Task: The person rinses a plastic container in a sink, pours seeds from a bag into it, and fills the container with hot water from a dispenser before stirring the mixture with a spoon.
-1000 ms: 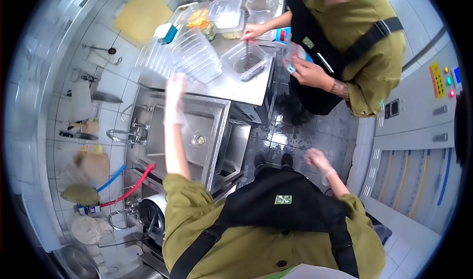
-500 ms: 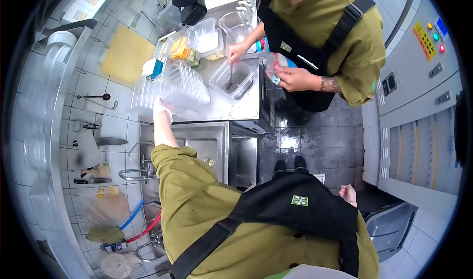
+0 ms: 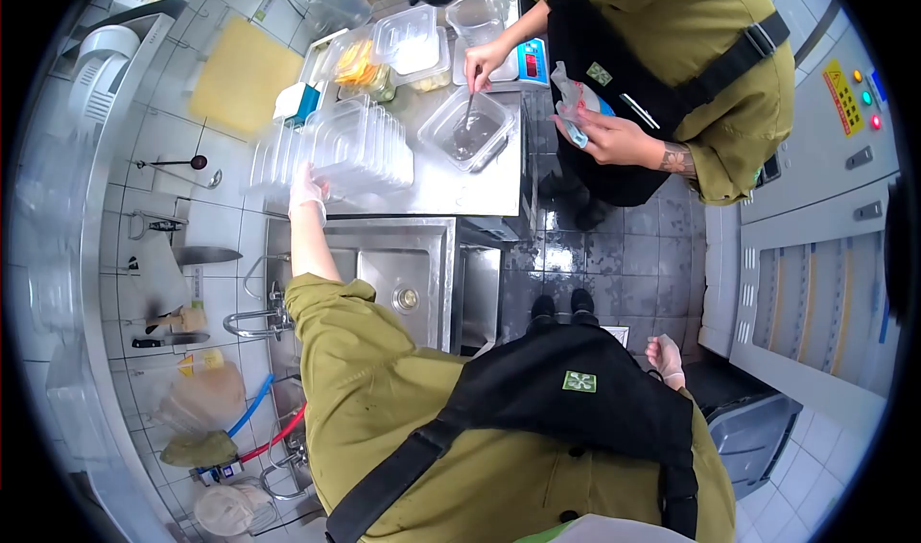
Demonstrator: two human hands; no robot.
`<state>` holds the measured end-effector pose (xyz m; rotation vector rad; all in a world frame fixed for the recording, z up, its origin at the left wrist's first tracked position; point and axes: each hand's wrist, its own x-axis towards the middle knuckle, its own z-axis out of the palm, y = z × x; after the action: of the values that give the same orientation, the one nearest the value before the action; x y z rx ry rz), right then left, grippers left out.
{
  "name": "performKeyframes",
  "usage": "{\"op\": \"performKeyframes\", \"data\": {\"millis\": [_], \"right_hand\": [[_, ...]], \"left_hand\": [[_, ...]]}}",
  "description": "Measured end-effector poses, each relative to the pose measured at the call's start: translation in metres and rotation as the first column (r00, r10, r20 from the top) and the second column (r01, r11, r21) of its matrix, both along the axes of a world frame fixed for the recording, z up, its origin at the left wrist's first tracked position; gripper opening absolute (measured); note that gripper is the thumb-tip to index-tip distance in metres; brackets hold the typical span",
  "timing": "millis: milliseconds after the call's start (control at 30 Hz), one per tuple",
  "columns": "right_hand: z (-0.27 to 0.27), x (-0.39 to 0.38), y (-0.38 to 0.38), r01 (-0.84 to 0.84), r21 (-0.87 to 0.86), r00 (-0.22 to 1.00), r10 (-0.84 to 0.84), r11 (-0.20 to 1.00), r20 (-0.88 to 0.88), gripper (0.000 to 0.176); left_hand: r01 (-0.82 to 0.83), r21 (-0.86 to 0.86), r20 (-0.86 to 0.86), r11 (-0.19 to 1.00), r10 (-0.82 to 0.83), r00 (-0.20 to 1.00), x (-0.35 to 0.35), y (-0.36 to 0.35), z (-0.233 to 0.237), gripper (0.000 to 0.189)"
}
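At the counter's left, my left hand [image 3: 307, 196] in a clear glove has its fingers at the near edge of a stack of clear plastic containers [image 3: 360, 154]. The fingertips are partly hidden and appear closed on that edge. A row of clear lids [image 3: 272, 157] stands on edge just left of the hand. Low by my right side, my right hand [image 3: 665, 359], also gloved, has curled fingers with nothing visible in them. Beyond the stack, a clear tub [image 3: 467, 130] sits on the counter; a co-worker's hand [image 3: 487, 63] holds a thin utensil in it.
The co-worker's other hand [image 3: 614, 142] holds a plastic packet. Tubs of orange food [image 3: 355, 68], a blue-and-white box [image 3: 296, 105] and a scale [image 3: 531, 61] are on the counter. A sink [image 3: 408, 255] lies before me. Knives [image 3: 209, 255] hang on the left wall.
The view has shifted slightly. The co-worker leans back a little, still working in the tub. My left hand stays at the container stack; my right hand is slightly higher in view.
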<state>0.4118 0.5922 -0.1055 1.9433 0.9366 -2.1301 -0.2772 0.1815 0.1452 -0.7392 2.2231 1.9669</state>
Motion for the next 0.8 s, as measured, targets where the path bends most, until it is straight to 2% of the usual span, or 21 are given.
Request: {"op": "performKeyframes", "data": {"millis": [100,200,267,367,533,633,733,800], "right_hand": [[-0.001,-0.004,0.004,-0.008,-0.002,1.0,0.008,1.0,-0.005,0.023],[-0.006,-0.001,0.005,-0.003,-0.019,1.0,0.003,1.0,0.001,0.023],[-0.014,0.004,0.006,0.006,-0.065,1.0,-0.006,0.998,-0.002,0.023],[-0.03,0.017,0.002,-0.031,-0.018,0.999,0.031,0.999,0.037,0.023],[-0.03,0.021,-0.013,0.103,-0.031,0.995,-0.103,0.994,0.005,0.02],[-0.017,0.01,-0.02,0.172,-0.132,0.984,-0.176,0.976,-0.022,0.015],[-0.037,0.012,-0.025,0.111,-0.076,0.994,-0.112,0.991,-0.017,0.015],[-0.032,0.007,-0.022,0.059,-0.09,0.998,-0.056,0.994,0.035,0.015]], "left_hand": [[-0.067,-0.011,0.083,0.998,0.068,0.994,-0.009,0.0,-0.003,0.043],[0.01,0.001,-0.002,1.0,-0.01,1.0,-0.008,-0.005,-0.007,0.042],[-0.007,-0.018,0.045,1.0,0.008,0.999,-0.014,-0.007,-0.009,0.041],[0.012,0.007,0.06,1.0,-0.012,0.998,-0.019,-0.01,-0.01,0.038],[-0.008,0.009,0.021,1.0,0.008,1.0,-0.001,0.003,0.003,0.035],[-0.046,0.021,0.044,0.999,0.045,0.998,-0.004,0.003,0.003,0.027],[-0.063,0.014,0.088,0.998,0.062,0.994,-0.002,0.009,0.008,0.027],[-0.052,0.016,0.082,0.999,0.05,0.995,-0.004,0.006,0.005,0.028]]}}
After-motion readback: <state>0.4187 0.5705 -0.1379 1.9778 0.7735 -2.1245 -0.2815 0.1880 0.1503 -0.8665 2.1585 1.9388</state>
